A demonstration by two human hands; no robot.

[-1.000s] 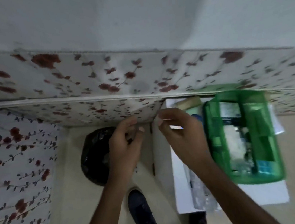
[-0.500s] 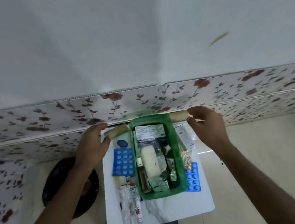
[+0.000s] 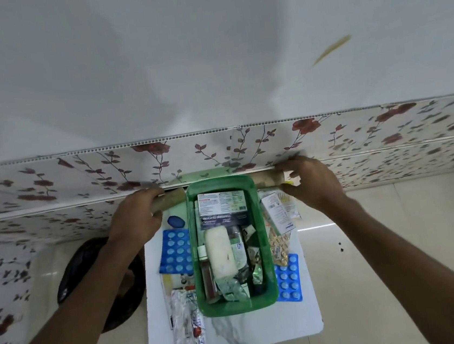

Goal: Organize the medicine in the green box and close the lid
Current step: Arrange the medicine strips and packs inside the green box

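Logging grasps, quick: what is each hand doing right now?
Left hand: closed on the left brown roll.
Right hand: closed on the right brown roll.

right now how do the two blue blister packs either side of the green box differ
The left blue blister pack lies fully in view, beside the green box toward its far end. The right blue blister pack sits nearer the box's near end, its top covered by a yellowish pill strip. Both lie flat on the white board, outside the box.

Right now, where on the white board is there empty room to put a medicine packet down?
The white board is bare along its near edge, below the green box. Both sides are crowded: blue blister pack left, another blue blister pack right.
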